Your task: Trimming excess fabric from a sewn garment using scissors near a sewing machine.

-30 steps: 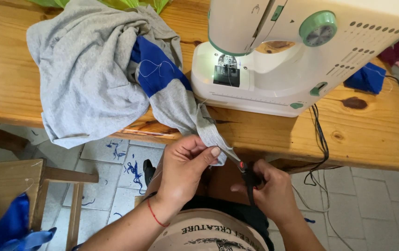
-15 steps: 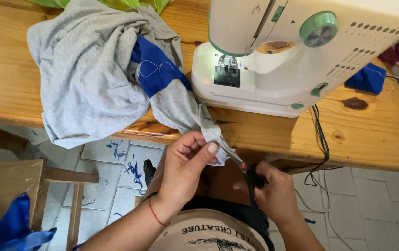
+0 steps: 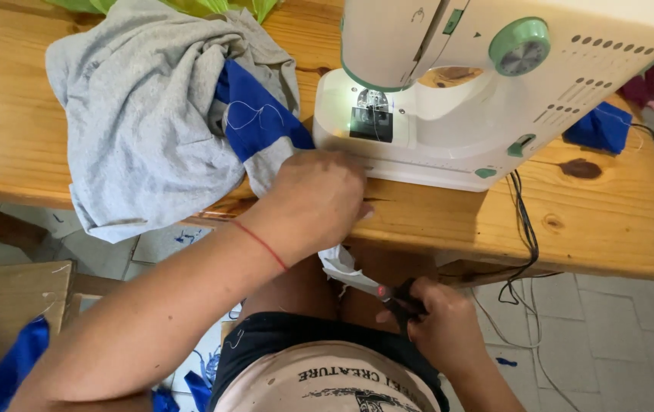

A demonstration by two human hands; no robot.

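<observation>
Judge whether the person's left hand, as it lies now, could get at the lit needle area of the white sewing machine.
Probably yes. The left hand rests on the grey and blue cloth at the wooden table edge, right beside the white sewing machine, and nothing stands between it and the lit needle area.

Red string bracelet (image 3: 260, 244), beige printed shirt (image 3: 319, 385), dark shorts (image 3: 281, 339).
</observation>
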